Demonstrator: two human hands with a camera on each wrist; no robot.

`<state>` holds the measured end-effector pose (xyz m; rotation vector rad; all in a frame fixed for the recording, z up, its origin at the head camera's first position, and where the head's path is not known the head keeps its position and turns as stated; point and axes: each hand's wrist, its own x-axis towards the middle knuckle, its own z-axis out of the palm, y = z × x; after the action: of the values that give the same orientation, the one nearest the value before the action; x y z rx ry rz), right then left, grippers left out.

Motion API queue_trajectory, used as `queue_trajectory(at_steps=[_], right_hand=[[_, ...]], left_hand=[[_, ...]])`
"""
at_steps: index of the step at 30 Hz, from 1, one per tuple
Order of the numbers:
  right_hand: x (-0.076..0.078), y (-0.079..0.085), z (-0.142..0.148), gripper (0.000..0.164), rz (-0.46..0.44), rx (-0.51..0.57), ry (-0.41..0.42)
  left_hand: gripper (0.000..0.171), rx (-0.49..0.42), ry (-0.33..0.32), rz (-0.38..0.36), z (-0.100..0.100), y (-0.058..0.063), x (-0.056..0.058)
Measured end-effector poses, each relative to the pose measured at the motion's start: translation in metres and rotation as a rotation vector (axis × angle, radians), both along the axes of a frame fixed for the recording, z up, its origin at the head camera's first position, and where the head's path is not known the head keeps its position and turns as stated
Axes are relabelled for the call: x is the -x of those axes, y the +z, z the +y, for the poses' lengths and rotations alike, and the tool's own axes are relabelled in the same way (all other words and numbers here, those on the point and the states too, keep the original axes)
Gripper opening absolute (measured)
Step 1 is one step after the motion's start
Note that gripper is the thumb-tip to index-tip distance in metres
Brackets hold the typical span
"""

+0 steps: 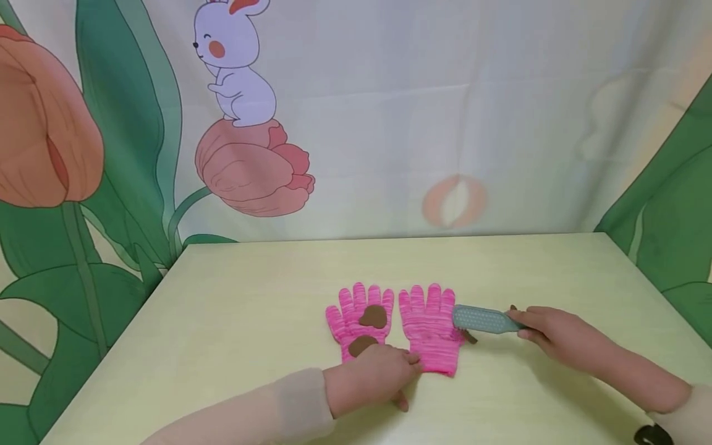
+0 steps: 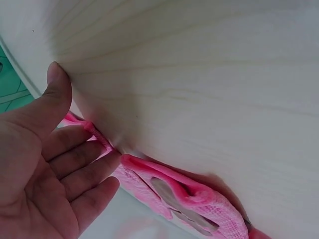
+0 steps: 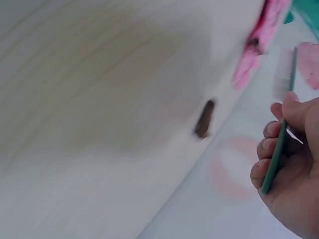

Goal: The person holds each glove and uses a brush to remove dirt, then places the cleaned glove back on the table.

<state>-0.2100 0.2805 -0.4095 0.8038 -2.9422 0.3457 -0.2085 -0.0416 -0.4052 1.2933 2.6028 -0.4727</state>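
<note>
Two pink knitted gloves, finely streaked, lie flat side by side on the smooth, pale table [image 1: 250, 309]; rounded brown patches [image 1: 373, 316] mark the left glove [image 1: 350, 306]. The left hand [image 1: 377, 374], fingers nearly straight and gripping nothing, reaches to the cuff of the right glove [image 1: 434, 327]. The right hand [image 1: 567, 337] holds a slim green brush [image 1: 484, 319] with pale bristles, its end over that glove's edge; whether they touch, I cannot tell.

Pale beige left sleeve [image 1: 233, 409], wide greyish cuff [image 1: 305, 402]; beige right sleeve [image 1: 688, 417], black patch [image 1: 652, 435]; bare hands [image 1: 374, 374]
</note>
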Motion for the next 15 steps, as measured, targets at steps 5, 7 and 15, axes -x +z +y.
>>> queue_trajectory(at_steps=[5, 7, 15], right_hand=[[0.004, 0.001, -0.043, 0.036, 0.011, 0.009, 0.074], [0.007, -0.002, -0.058, 0.036, 0.004, -0.008, 0.101], [0.015, -0.022, -0.046, 0.041, -0.094, -0.035, 0.077]], left_hand=[[0.072, 0.011, -0.007, 0.017, 0.0, -0.001, 0.0], [0.071, 0.012, -0.013, 0.034, 0.0, -0.002, 0.0], [0.064, 0.006, -0.017, 0.058, 0.002, -0.002, 0.0]])
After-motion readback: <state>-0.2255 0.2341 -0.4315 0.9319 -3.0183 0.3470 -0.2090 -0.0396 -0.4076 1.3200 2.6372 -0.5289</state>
